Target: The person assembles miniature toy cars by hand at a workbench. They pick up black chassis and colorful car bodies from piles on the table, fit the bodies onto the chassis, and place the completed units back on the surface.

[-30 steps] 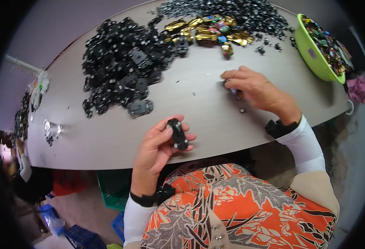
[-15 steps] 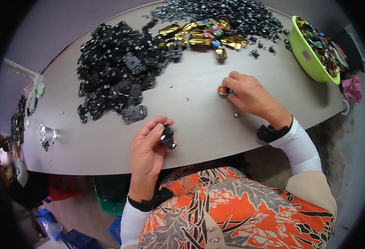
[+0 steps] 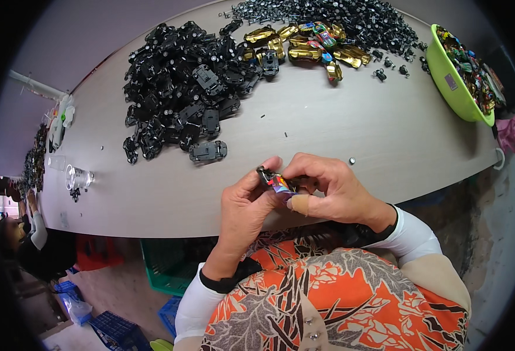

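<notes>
Near the table's front edge my two hands meet over a toy car. My left hand [image 3: 241, 213] is closed around a black toy car chassis [image 3: 264, 174], its fingers at one end. Pinched in my right hand [image 3: 334, 190] is a colourful toy car body [image 3: 280, 185], in red, yellow and purple, pressed against the chassis. Fingers cover much of both parts, so how they fit cannot be seen. A bandage-like strip [image 3: 306, 205] wraps the right thumb. Beyond my hands lies a single dark chassis [image 3: 208, 151].
Black chassis [image 3: 178, 88] form a large heap at the left. Gold car bodies [image 3: 306, 54] and a pile of small wheel sets [image 3: 333, 14] lie at the back. A lime-green basin [image 3: 452, 85] of cars stands right. Clear cup [image 3: 79, 178] at left; another person's sleeve [image 3: 38, 233] beyond.
My right hand has come left and nearer with the colourful car body. My left hand has shifted right with the chassis, and both parts now touch.
</notes>
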Demonstrator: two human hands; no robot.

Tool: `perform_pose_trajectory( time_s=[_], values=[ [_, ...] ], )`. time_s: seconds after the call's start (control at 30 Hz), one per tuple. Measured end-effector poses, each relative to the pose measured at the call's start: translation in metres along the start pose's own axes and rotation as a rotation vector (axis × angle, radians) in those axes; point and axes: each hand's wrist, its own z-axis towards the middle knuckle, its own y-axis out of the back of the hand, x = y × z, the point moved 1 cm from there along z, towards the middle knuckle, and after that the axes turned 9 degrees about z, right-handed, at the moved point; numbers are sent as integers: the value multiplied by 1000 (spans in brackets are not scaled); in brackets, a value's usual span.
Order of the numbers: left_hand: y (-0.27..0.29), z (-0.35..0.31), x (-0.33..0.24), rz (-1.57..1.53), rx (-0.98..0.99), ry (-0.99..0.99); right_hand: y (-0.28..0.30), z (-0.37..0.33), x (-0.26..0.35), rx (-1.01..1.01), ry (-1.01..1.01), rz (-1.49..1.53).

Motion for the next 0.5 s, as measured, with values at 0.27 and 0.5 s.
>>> perform_pose_trajectory(
  time_s=[0.27,0.5],
  values=[
    [18,-2,1,-449,94,136,0,-2,0,-289,68,267],
    [14,-4,3,-523,114,175,-14,-7,-7,-279,194,84]
  ],
)
